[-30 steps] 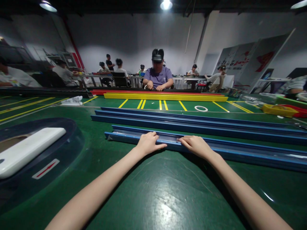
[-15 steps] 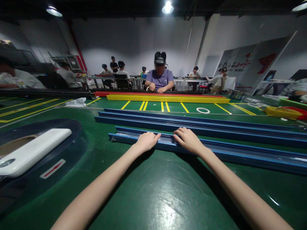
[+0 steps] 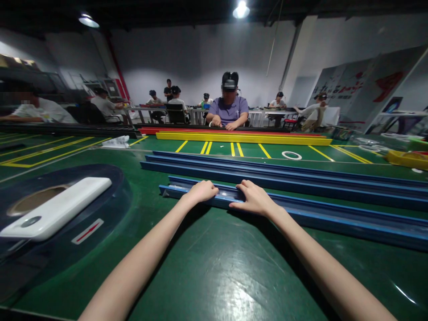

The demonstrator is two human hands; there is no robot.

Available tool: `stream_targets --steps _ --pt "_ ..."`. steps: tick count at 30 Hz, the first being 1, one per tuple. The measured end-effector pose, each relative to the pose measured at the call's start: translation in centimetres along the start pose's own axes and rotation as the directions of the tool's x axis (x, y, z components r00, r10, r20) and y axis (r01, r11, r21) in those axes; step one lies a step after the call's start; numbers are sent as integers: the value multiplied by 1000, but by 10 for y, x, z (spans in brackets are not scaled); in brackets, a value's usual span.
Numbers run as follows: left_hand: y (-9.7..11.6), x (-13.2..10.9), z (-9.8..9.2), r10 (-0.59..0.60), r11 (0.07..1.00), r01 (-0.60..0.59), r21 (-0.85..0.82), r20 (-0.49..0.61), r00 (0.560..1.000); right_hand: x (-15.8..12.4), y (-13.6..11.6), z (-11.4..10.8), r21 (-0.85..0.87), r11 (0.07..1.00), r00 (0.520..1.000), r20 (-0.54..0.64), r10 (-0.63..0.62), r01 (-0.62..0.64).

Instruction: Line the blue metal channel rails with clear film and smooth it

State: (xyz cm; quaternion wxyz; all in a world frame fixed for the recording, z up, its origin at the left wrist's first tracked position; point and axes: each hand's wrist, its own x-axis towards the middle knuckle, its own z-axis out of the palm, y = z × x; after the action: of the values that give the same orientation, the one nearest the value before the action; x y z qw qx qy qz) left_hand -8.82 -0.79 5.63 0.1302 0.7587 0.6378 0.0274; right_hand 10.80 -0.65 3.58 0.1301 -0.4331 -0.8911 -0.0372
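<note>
A blue U-shaped channel [image 3: 314, 217] lies lengthwise in front of me, its trough facing up, with shiny clear material inside. Near its left end, my left hand [image 3: 202, 191] rests over it, fingers curled together at the trough and the fingertips partly hidden. A short gap to the right, my right hand [image 3: 257, 199] lies across the same channel. Its thumb is spread from the fingers, with the thumb by the near wall and the fingers toward the far wall. Just beyond both hands, a second blue channel [image 3: 207, 168] runs roughly parallel.
At left a white oblong device [image 3: 63, 207] lies on a large dark roll [image 3: 117, 196]. Yellow [image 3: 240, 139] and red channels lie farther back, before a person in purple [image 3: 230, 109]. A white ring [image 3: 291, 155] and yellow tray [image 3: 403, 158] are to the right.
My right thumb has moved outward to the near wall, spreading from the fingers. Both hands remain at the near channel. The whole view has shifted slightly.
</note>
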Motion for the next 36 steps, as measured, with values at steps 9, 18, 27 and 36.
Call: stream_targets --steps 9,18,27,36 --pt "-12 1 -8 -19 1000 19 0 75 997 -2 2 -6 -29 997 997 12 -73 74" --pt "-35 3 -22 -109 994 110 0 143 984 -2 0 -7 -62 995 996 44 -73 76" --pt "-47 0 -30 -124 990 135 -51 180 976 2 -2 -15 -43 998 989 144 -40 46" --pt "-49 0 -30 -148 989 148 7 160 976 17 -7 -8 81 992 992 60 -107 102"
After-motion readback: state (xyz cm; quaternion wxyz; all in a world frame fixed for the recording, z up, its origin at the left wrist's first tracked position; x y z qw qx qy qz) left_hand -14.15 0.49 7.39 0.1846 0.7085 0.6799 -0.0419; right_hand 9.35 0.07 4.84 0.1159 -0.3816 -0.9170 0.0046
